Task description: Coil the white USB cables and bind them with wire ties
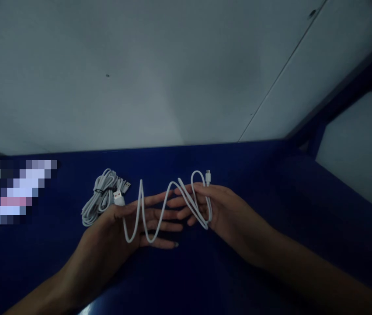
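Observation:
A white USB cable [165,209] runs in loose zigzag bends between my two hands. My left hand [120,223] pinches it under the thumb near the large USB plug, with the other fingers stretched out beneath the bends. In my right hand [212,201] the other end is held between thumb and fingers, its small metal plug pointing up. The fingertips of both hands come close together or overlap in the middle; whether they touch I cannot tell. Behind my left hand lies a tied bundle of white cables [102,192] with a dark tie around it.
The cables lie on a dark blue surface [186,280]. A pale wall panel [140,87] rises behind it, with a seam at the right. At the far left is a pixelated flat object [25,188]. Dark blue framing [318,135] stands at the right.

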The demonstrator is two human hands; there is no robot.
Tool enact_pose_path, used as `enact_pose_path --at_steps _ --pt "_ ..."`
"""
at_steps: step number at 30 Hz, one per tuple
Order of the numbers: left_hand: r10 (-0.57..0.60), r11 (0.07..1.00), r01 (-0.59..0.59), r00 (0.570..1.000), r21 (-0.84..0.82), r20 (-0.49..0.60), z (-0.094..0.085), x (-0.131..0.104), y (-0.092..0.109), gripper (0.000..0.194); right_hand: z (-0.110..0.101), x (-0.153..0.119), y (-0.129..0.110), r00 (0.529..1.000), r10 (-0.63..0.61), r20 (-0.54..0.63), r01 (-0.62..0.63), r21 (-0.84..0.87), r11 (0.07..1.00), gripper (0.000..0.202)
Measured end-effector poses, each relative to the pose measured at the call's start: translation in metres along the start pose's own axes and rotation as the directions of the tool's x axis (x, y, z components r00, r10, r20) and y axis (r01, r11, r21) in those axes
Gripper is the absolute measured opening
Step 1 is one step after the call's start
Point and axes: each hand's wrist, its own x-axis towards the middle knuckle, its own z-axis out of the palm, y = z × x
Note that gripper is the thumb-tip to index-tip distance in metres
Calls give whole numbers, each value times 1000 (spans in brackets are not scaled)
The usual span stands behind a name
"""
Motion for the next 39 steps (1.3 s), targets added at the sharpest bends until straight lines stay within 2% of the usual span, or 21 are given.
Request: enact_pose_path --at_steps 2,5,10,12,15,19,25,27,33,39 --pt "30 999 -29 998 23 -54 1 1 0 58 1 0 -1 999 -4 -53 3 -29 1000 32" --pt "-5 1000 6 995 15 -103 5 3 1 54 3 -3 -1 992 -21 -127 6 -110 994 27" --pt "-40 998 34 988 -44 -150 10 1 2 59 8 -9 -1 979 -106 -174 36 -365 930 33" --pt "-57 997 49 988 -55 -145 10 0 1 61 11 -10 -2 979 -126 -158 51 -408 912 33" --pt "-65 997 59 991 -57 -114 8 -2 0 62 12 -10 -3 986 -113 -124 55 -402 914 31" --pt "-57 995 50 995 -89 -84 7 0 -1 62 6 -5 2 986 -95 -134 48 -322 946 33" --pt "-25 997 16 991 -71 -128 9 3 2 59 -1 -3 5 983 -44 -176 10 -190 982 37" --pt "-19 998 11 989 -60 -145 10 3 2 58 1 -4 3 981 -28 -192 -12 -205 979 35" --pt "-26 997 14 985 -74 -169 10 2 3 56 9 -7 -4 971 -82 -224 -18 -409 913 35" --pt "-52 996 35 977 -85 -207 10 4 4 55 6 -6 -3 978 22 -207 -94 -343 935 43"
